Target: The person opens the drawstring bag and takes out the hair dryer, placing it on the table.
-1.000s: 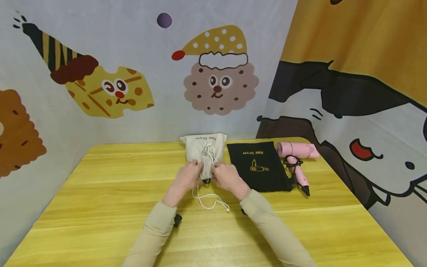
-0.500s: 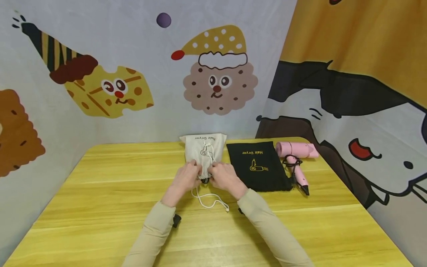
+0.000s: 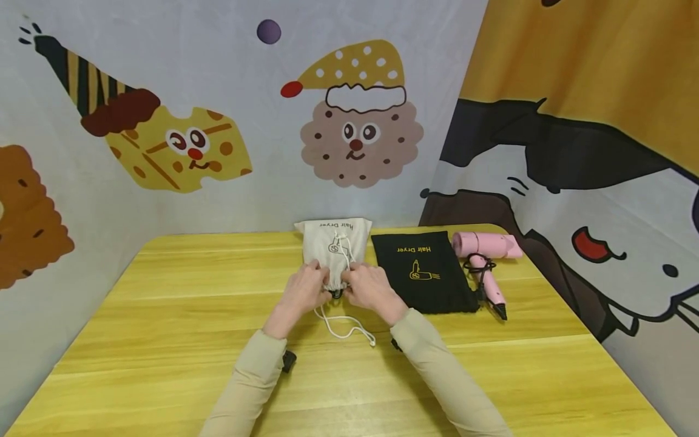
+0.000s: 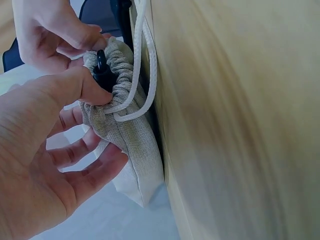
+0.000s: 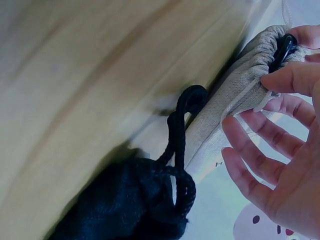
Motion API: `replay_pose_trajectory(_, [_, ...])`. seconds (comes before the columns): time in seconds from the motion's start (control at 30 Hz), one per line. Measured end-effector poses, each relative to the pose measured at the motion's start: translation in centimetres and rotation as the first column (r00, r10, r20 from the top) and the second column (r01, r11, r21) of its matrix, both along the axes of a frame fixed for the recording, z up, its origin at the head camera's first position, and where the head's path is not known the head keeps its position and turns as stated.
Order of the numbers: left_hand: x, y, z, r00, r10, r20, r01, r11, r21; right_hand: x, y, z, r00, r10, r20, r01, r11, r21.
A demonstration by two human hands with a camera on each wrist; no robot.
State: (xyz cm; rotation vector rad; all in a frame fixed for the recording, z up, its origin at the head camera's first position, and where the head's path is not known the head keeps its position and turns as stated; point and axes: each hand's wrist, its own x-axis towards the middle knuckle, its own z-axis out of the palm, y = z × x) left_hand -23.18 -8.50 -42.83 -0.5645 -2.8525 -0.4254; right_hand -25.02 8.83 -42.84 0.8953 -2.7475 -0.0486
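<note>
A cream drawstring bag [image 3: 330,233] printed "Hair Dryer" lies at the table's far edge, its gathered mouth facing me. My left hand [image 3: 307,285] pinches the left side of the mouth between thumb and fingers. On the other side my right hand [image 3: 372,285] pinches the gathered cloth. Between them a black piece with a small loop [image 4: 103,72] pokes out of the mouth; the rest of it is inside and hidden. White drawstring cord [image 3: 344,335] trails onto the table below the hands, and more cord lies across the bag's front.
Right of the cream bag, a black drawstring bag [image 3: 423,291] with a yellow hair dryer print lies flat. Beyond it is a pink hair dryer [image 3: 486,245] with its black cord wound on. A printed cloth [image 3: 218,209] hangs behind the wooden table [image 3: 164,340].
My right hand has shifted slightly left, and the two hands are closer together at the bag's mouth. Less of the black piece shows in the head view. The other things have not moved.
</note>
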Motion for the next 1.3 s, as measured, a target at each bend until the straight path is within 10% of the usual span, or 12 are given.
replay_pose_trajectory(1.3, [0.2,-0.3,0.6,0.998,0.008,0.070,-0.003,0.998,-0.061,0.3,1.1,-0.3,0.999,-0.023,0.026,0.022,1.000,0.022])
